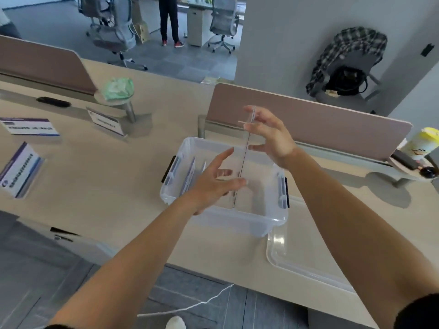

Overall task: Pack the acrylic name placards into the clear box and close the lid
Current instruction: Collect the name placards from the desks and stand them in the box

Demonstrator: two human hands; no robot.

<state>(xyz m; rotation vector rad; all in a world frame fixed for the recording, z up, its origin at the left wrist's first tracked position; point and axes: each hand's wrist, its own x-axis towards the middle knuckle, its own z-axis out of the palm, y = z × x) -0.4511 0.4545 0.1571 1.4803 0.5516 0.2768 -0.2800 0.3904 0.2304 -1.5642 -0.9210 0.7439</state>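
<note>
The clear box (240, 224) stands open on the desk in the middle of the view. Its lid (301, 262) lies flat to its right. One placard (190, 173) leans inside the box at its left wall. An acrylic placard (245, 153), seen edge-on as a thin line, hangs upright over the box between both hands. My right hand (270, 136) grips its upper part with spread fingers. My left hand (213, 184) touches its lower part from the left. Three more placards rest on the desk at left: (29, 127), (20, 170), (107, 122).
Pink divider panels (308, 115) stand behind the box and at the far left. A green bag (117, 87) sits on a round stand. A yellow-lidded cup (421, 143) is at the right edge. A black pen-like object (53, 102) lies far left. A person stands beyond.
</note>
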